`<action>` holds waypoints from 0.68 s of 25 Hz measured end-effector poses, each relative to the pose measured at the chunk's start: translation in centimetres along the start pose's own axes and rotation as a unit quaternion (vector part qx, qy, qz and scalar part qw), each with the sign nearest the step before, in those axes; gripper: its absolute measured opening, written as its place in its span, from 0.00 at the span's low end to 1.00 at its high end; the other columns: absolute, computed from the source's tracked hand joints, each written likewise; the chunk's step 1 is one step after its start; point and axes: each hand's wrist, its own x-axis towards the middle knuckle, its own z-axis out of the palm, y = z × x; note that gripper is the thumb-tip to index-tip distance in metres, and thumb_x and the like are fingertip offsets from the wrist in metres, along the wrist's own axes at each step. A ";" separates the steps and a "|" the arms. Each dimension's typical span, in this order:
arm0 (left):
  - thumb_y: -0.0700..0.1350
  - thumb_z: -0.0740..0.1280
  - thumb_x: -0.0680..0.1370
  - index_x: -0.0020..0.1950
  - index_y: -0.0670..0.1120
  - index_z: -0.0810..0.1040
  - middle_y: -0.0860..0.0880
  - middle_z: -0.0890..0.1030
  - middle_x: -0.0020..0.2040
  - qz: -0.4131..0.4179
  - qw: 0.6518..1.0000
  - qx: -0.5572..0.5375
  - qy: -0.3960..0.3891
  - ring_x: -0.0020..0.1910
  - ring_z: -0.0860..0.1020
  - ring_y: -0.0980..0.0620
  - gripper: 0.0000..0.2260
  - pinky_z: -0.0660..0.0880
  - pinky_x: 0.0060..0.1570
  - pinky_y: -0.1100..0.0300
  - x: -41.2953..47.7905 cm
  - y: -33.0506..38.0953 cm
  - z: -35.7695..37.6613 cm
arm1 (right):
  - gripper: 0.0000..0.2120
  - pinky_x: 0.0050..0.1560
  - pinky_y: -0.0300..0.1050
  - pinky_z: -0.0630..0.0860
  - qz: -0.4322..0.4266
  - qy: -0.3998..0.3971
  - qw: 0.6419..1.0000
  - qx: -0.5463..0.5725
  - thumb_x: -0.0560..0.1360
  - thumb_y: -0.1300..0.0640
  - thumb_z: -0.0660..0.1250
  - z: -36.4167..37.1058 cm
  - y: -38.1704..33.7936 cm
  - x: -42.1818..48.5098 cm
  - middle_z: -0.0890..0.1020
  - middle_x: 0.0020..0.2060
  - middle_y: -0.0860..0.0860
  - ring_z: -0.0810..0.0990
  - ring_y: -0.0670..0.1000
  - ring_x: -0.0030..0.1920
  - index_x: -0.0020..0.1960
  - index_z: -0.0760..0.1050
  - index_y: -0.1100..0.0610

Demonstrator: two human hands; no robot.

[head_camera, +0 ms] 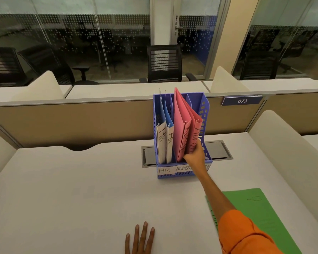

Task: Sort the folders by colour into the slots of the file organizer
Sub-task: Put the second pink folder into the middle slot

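A blue file organizer [204, 109] stands at the back middle of the desk, with labels "HR" and "ADMIN" on its front. Two blue folders [168, 114] with white spines sit in its left slot. Two pink folders [182, 125] lean to the right in the middle slot. My right hand [195, 153] grips the lower spine of the right-hand pink folder. A green folder [255, 213] lies flat on the desk at the right, partly under my orange sleeve. My left hand [140, 239] rests flat on the desk at the near edge, fingers straight.
A grey cable hatch [220, 149] is set into the white desk [72, 189] behind the organizer. Beige partitions bound the desk at the back and both sides. A plate marked 073 [242, 101] hangs on the back partition. Black office chairs stand beyond.
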 end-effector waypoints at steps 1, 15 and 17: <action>0.74 0.59 0.66 0.66 0.53 0.71 0.52 0.43 0.81 0.003 1.000 -0.001 -0.007 0.79 0.42 0.49 0.35 0.44 0.74 0.43 0.1 -0.1 -0.1 | 0.29 0.58 0.57 0.79 -0.002 -0.016 1.000 -0.007 0.68 0.67 0.73 0.0 0.1 -0.3 0.80 0.54 0.51 0.78 0.52 0.57 0.64 0.68 0.52; 0.72 0.42 0.72 0.68 0.56 0.66 0.52 0.39 0.80 0.021 0.995 -0.018 -0.095 0.79 0.47 0.43 0.33 0.38 0.73 0.42 0.9 -0.1 -1.0 | 0.28 0.48 0.28 0.75 -0.001 -0.052 0.999 0.007 0.72 0.55 0.75 -4.9 1.4 -9.2 0.74 0.62 0.49 0.74 0.48 0.62 0.68 0.67 0.53; 0.74 0.46 0.70 0.77 0.61 0.52 0.55 0.41 0.80 0.006 0.996 -0.056 -0.062 0.79 0.41 0.50 0.37 0.41 0.74 0.44 0.1 0.3 -1.1 | 0.28 0.55 0.33 0.72 0.000 -0.046 0.999 -0.021 0.72 0.56 0.75 -6.2 2.4 -11.6 0.75 0.61 0.48 0.73 0.47 0.63 0.68 0.68 0.53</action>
